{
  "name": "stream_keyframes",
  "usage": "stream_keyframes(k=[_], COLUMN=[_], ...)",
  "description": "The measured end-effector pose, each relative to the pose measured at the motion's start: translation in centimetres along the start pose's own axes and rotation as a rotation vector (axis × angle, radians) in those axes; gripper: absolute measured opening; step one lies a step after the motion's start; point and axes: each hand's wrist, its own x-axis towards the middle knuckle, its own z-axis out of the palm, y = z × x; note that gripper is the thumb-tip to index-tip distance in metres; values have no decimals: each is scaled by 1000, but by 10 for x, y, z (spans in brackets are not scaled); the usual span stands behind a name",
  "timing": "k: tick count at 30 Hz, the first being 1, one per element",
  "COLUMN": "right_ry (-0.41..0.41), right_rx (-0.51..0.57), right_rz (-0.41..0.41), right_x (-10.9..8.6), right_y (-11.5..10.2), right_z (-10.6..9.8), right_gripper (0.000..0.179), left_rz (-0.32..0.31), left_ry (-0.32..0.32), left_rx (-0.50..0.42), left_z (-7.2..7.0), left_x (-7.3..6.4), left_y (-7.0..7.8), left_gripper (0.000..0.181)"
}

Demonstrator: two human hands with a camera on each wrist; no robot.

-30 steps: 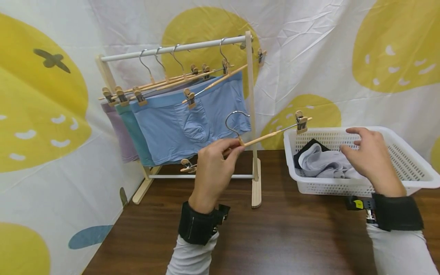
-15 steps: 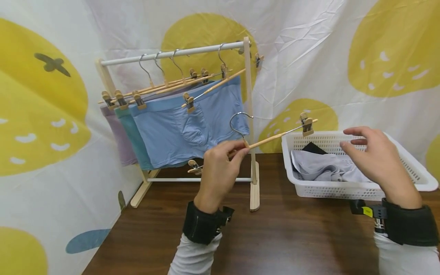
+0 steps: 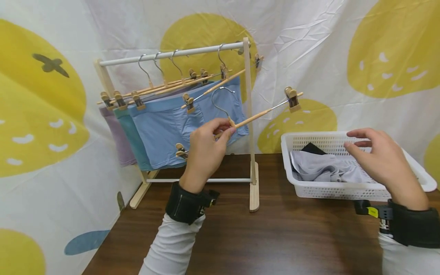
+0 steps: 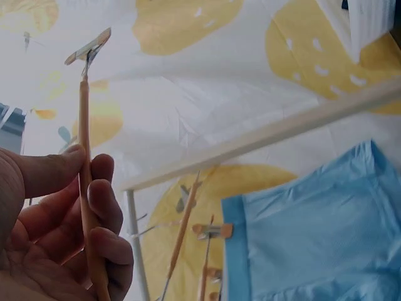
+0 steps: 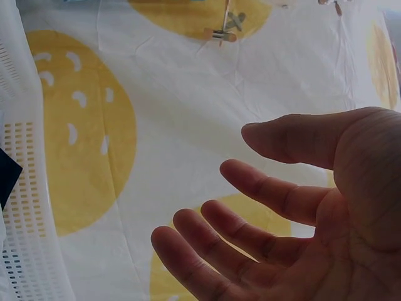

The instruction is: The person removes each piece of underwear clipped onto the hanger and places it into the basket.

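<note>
My left hand pinches a wooden clip hanger near its middle, in front of the drying rack. No garment is on this hanger; its metal hook points up, and a clip sits toward each end. In the left wrist view, thumb and fingers curl round the hanger's wooden bar. My right hand hovers over the white basket, holding nothing, fingers loosely spread. Behind the held hanger, light blue boxer briefs hang from the rack, with teal boxer briefs and mauve boxer briefs behind them.
A wooden rack with a white top rail stands on the brown table. Another bare clip hanger hangs at its right end. The white basket holds grey cloth and a black piece. A patterned curtain is behind.
My left hand first shifts slightly right with the hanger, then lifts it up and left in front of the light blue briefs. My right hand drifts a little right above the basket.
</note>
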Motion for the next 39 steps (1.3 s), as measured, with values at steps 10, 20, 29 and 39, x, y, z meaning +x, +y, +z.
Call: stream_keyframes(k=[10, 20, 29, 39], right_ry=[-33, -96, -103, -117], right_rx=[-5, -3, -9, 5], right_rz=[-5, -20, -28, -39], right_x=[1, 3, 3, 3], right_y=[2, 4, 6, 6], right_z=[1, 0, 0, 0], right_gripper=[56, 62, 61, 63], left_rz=[-21, -99, -172, -241], left_ry=[84, 123, 75, -62], left_rx=[131, 260, 363, 436], left_z=[-52, -101, -109, -102], left_x=[43, 76, 78, 89], left_y=[-6, -28, -50, -62], left_gripper=[18, 22, 24, 26])
